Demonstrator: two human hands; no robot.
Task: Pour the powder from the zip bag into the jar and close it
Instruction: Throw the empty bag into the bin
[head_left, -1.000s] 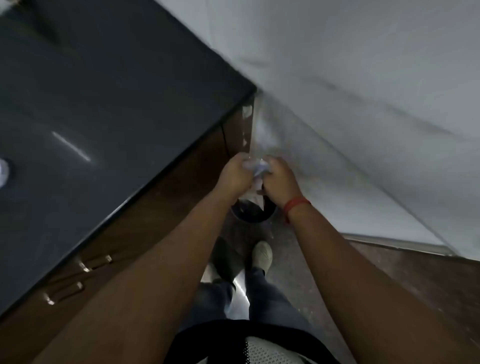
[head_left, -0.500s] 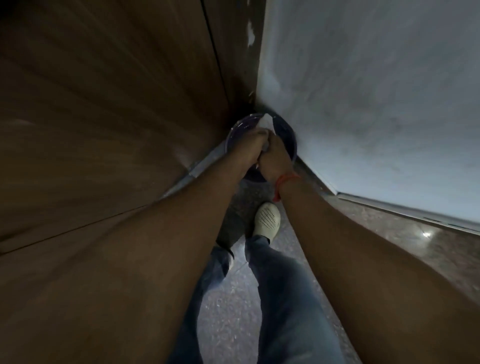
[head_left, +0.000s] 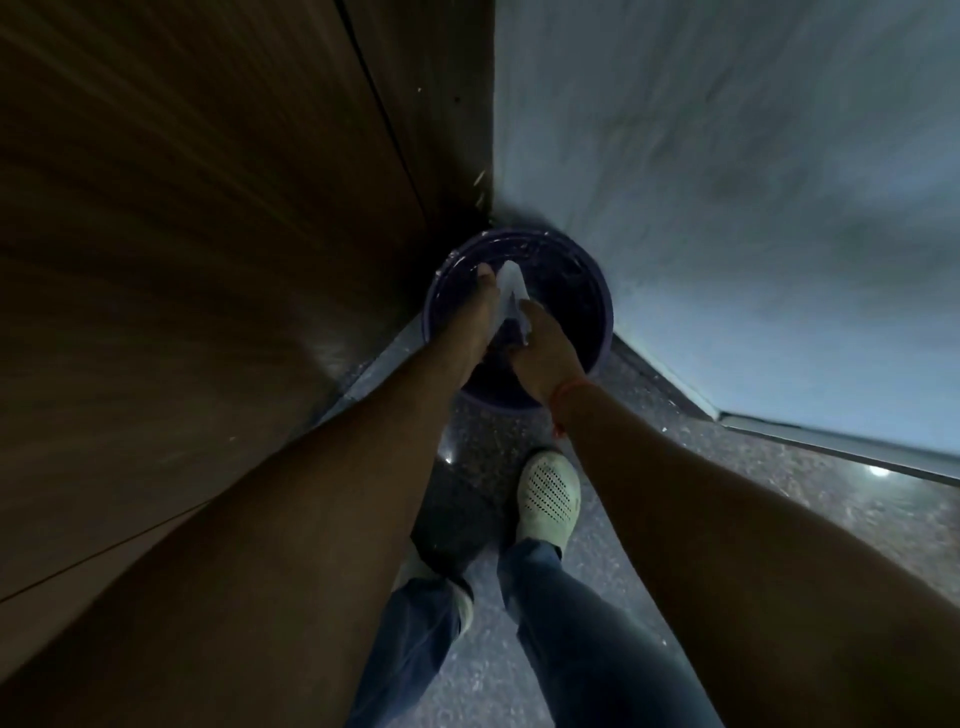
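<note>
A crumpled clear zip bag (head_left: 512, 285) is down inside the mouth of a round purple bin (head_left: 598, 291) on the floor. My left hand (head_left: 479, 312) holds the bag's left side, with a fingertip near the bin's far rim. My right hand (head_left: 540, 347), with a red thread at its wrist, holds the bag's lower right edge. Both hands are within the bin's opening. The light is dim, so the finger grips are hard to make out. No jar is in view.
The bin sits in a corner between a brown wooden cabinet side (head_left: 218, 270) on the left and a pale wall (head_left: 753, 208) on the right. My feet, one in a white perforated shoe (head_left: 549, 493), stand on the speckled floor just before the bin.
I have bent down from counter height toward the bin. Both hands have lowered the crumpled bag from above the bin into its opening, and they have spread slightly apart.
</note>
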